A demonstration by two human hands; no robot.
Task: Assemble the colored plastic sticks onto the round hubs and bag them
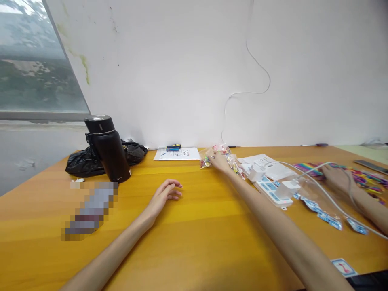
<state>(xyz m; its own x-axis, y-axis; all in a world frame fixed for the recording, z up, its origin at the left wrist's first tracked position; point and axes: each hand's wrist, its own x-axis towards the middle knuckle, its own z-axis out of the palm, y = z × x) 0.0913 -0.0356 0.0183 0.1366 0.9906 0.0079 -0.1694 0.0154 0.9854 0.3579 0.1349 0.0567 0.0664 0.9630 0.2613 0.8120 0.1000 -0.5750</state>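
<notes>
My left hand (pixel 166 192) rests above the wooden table with its fingers loosely curved and apart, holding nothing. Stretched out toward the wall, my right hand (pixel 219 161) has its fingers bent down onto a clear plastic bag (pixel 206 159) of small colourful pieces. Its fingertips look pinched on the bag, though they are partly hidden. More clear bags with bright small items (pixel 235 161) lie just right of that hand, touching one another.
Left stand a black bottle (pixel 110 153), a black plastic bag (pixel 80 162) and a blurred-out flat object (pixel 93 208). A screwdriver (pixel 173 147) lies on white paper. Right are a power strip (pixel 273 194) with cables, blue packets (pixel 329 220) and another person's hand (pixel 336 178) on colourful strands.
</notes>
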